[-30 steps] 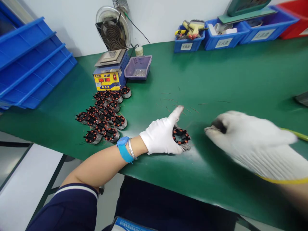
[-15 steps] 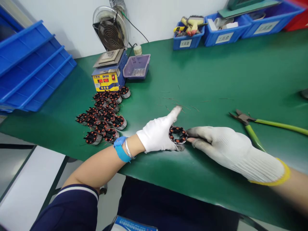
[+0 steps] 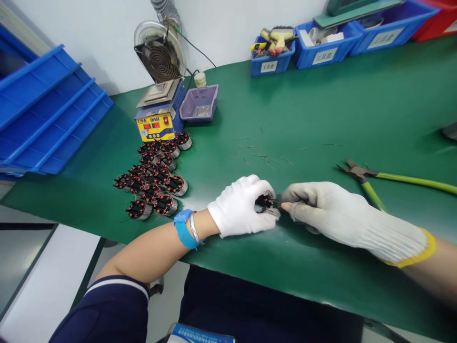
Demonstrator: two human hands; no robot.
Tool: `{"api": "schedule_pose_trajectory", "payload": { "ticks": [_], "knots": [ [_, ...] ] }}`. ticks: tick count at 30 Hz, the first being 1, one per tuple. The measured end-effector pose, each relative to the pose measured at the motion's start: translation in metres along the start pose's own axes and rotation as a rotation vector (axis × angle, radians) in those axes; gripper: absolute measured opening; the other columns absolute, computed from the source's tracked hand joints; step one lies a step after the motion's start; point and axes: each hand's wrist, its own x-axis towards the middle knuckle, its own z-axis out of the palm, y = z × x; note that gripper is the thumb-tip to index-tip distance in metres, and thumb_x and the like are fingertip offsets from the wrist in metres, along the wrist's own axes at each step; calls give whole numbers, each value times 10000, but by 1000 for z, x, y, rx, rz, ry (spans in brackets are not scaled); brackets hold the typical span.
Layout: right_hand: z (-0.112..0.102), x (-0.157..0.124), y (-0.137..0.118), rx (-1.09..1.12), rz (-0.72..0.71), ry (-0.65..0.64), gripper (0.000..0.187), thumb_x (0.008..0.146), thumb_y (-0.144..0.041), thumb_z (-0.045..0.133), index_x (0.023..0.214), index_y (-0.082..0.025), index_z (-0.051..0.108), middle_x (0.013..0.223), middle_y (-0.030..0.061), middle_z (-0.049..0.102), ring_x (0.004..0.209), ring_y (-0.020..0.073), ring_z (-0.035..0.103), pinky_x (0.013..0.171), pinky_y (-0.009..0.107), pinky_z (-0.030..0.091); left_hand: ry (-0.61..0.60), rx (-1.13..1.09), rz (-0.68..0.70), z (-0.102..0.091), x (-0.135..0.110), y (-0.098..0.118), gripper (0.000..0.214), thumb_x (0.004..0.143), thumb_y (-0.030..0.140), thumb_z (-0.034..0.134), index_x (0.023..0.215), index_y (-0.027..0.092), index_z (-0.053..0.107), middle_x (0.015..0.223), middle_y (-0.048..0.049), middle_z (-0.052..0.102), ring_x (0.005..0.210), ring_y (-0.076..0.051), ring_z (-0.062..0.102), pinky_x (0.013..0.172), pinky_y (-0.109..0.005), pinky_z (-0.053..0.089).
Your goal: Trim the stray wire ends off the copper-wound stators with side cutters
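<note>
My left hand (image 3: 246,207), in a white glove, is closed around a motor stator (image 3: 263,204) with copper windings, and its fingers hide much of the ring. At the stator's right side, my right hand (image 3: 321,209) pinches thin wire ends (image 3: 277,202) between thumb and forefinger; a bare fingertip shows through that glove. Green-handled cutting pliers (image 3: 364,175) lie with open jaws beyond my right hand. Several more stators (image 3: 153,176) stand grouped on the green table, left of my left hand.
A blue and yellow solder pot (image 3: 159,121) with a fume hood stands at the back left, beside a purple tray (image 3: 214,107). Wire scraps (image 3: 264,158) lie mid-table. Blue tool bins (image 3: 274,65) line the back; stacked blue crates (image 3: 53,114) stand left.
My left thumb and fingers have closed over the stator from an open spread. My right hand stays at its right side, now pinching wire ends. The whole view has shifted slightly.
</note>
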Motion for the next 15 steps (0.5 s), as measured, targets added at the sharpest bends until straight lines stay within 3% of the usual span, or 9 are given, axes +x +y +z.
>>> {"api": "schedule_pose_trajectory", "payload": {
  "ticks": [5,8,11,15],
  "knots": [
    [-3,0,2,52,28,-54,272,828,-479,559,766,-228,641,599,3,613,489,158,516,449,265,371,34,112,8,12,0,4,208,837,362,585,962,201,631,968,-72,615,908,-261,570,791,-401,537],
    [-9,3,11,211,-20,-147,333,868,-529,574,755,-218,604,574,4,588,475,155,527,442,258,387,47,171,21,19,0,4,198,852,358,569,960,203,627,968,-79,610,908,-264,558,774,-390,519],
    [-14,6,21,331,-72,-149,348,873,-553,602,800,-214,614,601,9,599,468,149,519,432,259,398,57,195,21,22,0,4,181,846,331,580,969,207,626,970,-78,610,910,-258,557,756,-375,507],
    [-21,5,24,157,-50,-200,319,857,-540,580,788,-232,632,576,5,593,456,156,513,413,262,373,66,201,23,22,1,4,164,849,320,580,961,208,624,971,-78,609,902,-254,553,744,-370,500]
  ]
}}
